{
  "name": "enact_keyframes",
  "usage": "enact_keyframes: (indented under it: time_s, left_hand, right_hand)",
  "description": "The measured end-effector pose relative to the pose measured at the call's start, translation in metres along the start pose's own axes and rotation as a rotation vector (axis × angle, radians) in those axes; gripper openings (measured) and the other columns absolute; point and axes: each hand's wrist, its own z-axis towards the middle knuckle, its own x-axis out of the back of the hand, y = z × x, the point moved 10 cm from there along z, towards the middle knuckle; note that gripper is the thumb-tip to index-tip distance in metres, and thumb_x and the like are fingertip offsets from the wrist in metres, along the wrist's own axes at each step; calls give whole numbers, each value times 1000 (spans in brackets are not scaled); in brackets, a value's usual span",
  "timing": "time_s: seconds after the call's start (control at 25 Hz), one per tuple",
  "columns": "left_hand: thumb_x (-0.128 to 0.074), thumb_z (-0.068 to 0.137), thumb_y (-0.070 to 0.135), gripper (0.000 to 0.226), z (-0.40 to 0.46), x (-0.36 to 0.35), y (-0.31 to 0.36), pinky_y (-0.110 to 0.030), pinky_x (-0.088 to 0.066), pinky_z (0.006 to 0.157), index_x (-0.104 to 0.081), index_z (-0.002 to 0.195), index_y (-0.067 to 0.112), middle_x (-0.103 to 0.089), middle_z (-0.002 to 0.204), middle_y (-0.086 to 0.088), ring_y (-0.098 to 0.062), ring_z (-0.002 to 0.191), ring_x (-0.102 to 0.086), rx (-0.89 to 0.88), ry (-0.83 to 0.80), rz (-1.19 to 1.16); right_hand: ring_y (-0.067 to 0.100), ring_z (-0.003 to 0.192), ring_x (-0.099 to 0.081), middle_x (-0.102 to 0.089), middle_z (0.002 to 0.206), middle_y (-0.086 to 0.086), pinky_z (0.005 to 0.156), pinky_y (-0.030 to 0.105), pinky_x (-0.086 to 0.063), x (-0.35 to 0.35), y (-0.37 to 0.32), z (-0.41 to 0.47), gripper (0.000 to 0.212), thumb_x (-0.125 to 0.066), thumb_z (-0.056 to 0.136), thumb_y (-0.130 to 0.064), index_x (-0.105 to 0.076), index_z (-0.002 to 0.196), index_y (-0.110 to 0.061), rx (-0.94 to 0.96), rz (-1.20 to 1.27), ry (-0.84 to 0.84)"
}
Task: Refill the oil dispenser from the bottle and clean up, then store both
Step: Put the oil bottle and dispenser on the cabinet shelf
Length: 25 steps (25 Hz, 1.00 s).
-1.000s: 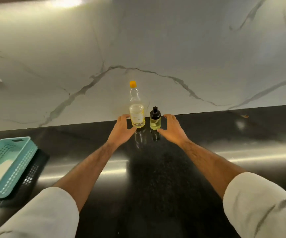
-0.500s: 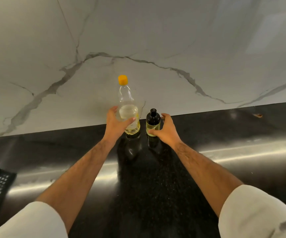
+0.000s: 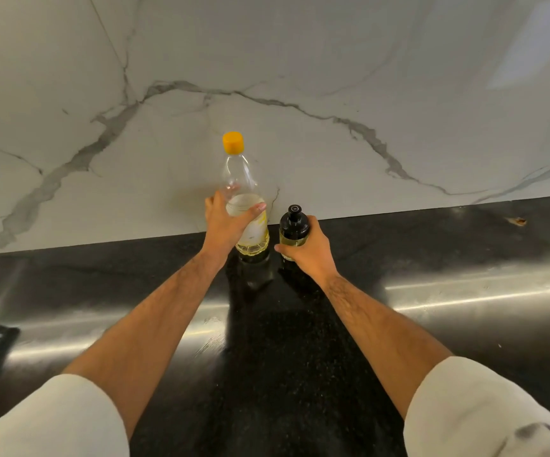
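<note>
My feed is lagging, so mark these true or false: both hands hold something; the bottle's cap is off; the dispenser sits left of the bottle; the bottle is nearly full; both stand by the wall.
1. Both hands hold something: true. The left hand grips the bottle, the right hand the dispenser.
2. Cap off: false. The orange cap is on.
3. Dispenser left of bottle: false. It is on the right.
4. Bottle nearly full: false. Oil fills only the bottom.
5. Both by the wall: true.

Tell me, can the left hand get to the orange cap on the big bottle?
Probably yes. The left hand grips the bottle around its middle, and nothing blocks the orange cap above. It would have to let go first, though.
</note>
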Motion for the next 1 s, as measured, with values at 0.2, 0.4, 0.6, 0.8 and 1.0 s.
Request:
enact_keyframes:
  time_s: [0.2,0.4,0.6,0.8,1.0]
  left_hand:
    - [-88,76,42,64,-7,0,9,-44,-51,104,-56,131,36,-48,128,5,-14,121,-54,-64,33,-73]
    - [-87,75,46,64,-29,0,19,-44,-55,99,-56,130,36,-58,129,8,-14,118,-61,-121,-36,-65]
    - [-85,69,56,69,-78,0,42,-49,-55,98,-55,128,36,-63,127,9,-16,117,-63,-186,-163,-47]
    - [-90,72,43,59,-149,3,78,-42,-58,95,-57,121,41,-66,120,11,-9,111,-65,-243,-280,-70]
    - [-90,73,37,56,-232,9,120,-35,-57,95,-59,119,45,-68,116,15,-3,108,-65,-303,-382,-128]
  right_hand:
    - [18,125,-60,-64,134,-1,109,39,-46,5,2,4,74,-93,70,-20,-53,132,-20,14,-66,9]
    - [13,122,-61,-66,131,-6,108,37,-47,17,-3,-14,72,-95,67,-25,-56,129,-25,51,-70,0]
    - [-3,106,-65,-70,114,-14,96,25,-51,39,-21,-74,67,-95,66,-25,-59,123,-30,58,-37,12]
    - [-14,98,-64,-69,110,-17,80,6,-48,72,-49,-168,65,-95,67,-25,-58,120,-31,56,-58,55]
    - [-13,99,-63,-70,109,-16,77,4,-48,112,-72,-271,63,-95,68,-25,-58,120,-31,68,-72,127]
